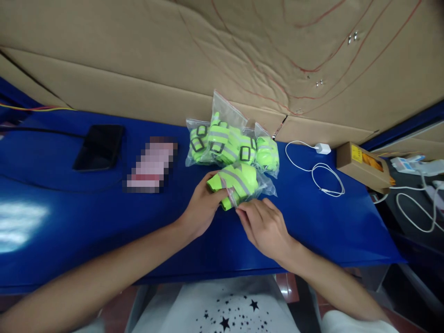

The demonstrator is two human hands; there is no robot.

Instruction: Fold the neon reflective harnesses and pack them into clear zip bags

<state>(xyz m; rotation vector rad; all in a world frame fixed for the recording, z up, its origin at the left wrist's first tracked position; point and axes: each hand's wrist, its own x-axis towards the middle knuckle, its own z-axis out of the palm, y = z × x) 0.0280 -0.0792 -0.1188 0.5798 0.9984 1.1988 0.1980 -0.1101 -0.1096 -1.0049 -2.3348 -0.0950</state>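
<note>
Between my hands is a folded neon-yellow reflective strap bundle [239,178] with grey stripes, partly inside a clear plastic bag [267,186]. My left hand [204,201] grips the bundle from its left side, thumb on top and the other fingers hidden beneath. At the bag's near edge, my right hand [265,225] pinches the clear plastic with its fingertips. Right behind lie several clear bags [227,138] packed with similar neon straps, some showing black buckles. One smaller bag of neon strap [267,152] sits at their right.
A black tablet-like device [99,147] and a blurred-out pinkish item [151,165] lie to the left on the blue table [138,252]. To the right are a white charger with cable [323,148] and an open cardboard box [362,166]. A cardboard wall [138,92] stands behind.
</note>
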